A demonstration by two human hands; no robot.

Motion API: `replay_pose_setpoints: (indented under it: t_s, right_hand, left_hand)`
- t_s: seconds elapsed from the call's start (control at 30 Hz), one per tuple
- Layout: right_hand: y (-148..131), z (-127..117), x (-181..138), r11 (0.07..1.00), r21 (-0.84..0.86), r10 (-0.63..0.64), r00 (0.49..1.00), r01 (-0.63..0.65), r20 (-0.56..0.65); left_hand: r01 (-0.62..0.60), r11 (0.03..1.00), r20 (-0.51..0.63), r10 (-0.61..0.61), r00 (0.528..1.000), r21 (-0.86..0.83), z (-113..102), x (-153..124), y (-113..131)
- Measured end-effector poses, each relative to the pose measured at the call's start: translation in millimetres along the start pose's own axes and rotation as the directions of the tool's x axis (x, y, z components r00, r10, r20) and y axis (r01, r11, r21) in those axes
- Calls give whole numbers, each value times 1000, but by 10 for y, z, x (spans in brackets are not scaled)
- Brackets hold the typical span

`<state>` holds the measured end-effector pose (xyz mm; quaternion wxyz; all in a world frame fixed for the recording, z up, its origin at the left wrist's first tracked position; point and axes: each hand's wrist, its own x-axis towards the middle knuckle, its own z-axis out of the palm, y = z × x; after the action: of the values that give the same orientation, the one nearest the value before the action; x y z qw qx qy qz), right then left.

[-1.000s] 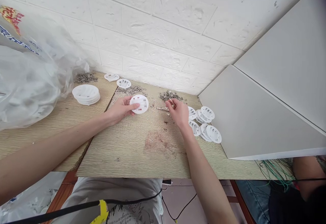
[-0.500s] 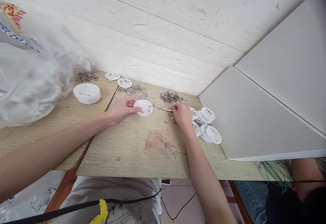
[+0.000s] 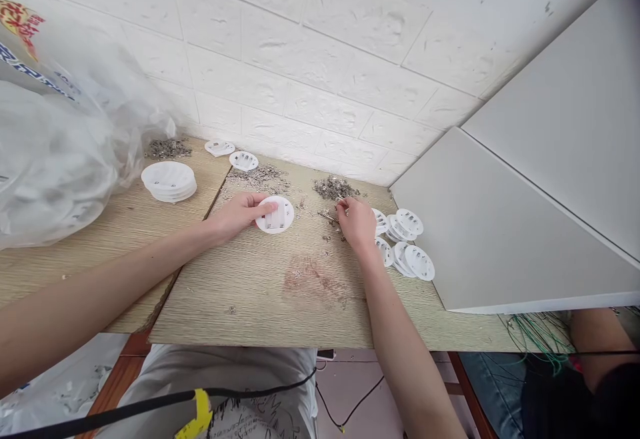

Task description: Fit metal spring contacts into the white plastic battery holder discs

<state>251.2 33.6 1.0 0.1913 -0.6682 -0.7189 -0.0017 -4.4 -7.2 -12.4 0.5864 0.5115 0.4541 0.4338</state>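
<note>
My left hand (image 3: pixel 240 214) grips a round white plastic disc (image 3: pixel 278 216) by its left edge and holds it on the wooden board (image 3: pixel 280 292). My right hand (image 3: pixel 356 223) is pinched round a thin metal tool (image 3: pixel 327 215) that points left over scattered small metal bits. Just beyond that hand lies a heap of small metal parts (image 3: pixel 334 188). To its right is a pile of white discs (image 3: pixel 405 246) with metal contacts.
A stack of white dishes (image 3: pixel 168 182) and a big clear plastic bag (image 3: pixel 55 139) sit at the left. More metal bits (image 3: pixel 260 176) and two discs (image 3: pixel 243 160) lie near the brick wall. A grey slanted panel (image 3: pixel 505 226) bounds the right. Another person's arm (image 3: pixel 600 339) shows at lower right.
My left hand has turned the disc so its slotted face shows and drawn it slightly left. My right hand has settled lower with the tool, closer to the scattered bits.
</note>
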Motion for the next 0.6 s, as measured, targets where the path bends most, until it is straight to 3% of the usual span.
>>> replay_pose_setpoints:
  t_s: [0.13, 0.27, 0.4, 0.6]
  right_hand:
    - [-108, 13, -49, 903, 380, -181, 979, 202, -90]
    - [-360, 17, -207, 736, 638, -284, 959, 228, -14]
    - [-514, 60, -308, 674, 710, -313, 950, 203, 25]
    - [-516, 129, -309, 667, 710, -323, 947, 228, -1]
  left_hand:
    - [-21, 996, 9, 21, 1000, 85, 2, -1, -30]
    - [-64, 984, 9, 63, 998, 167, 16, 8, -71]
    - [-96, 968, 16, 94, 995, 231, 41, 11, -99]
    - [-93, 967, 37, 87, 996, 238, 90, -21, -77]
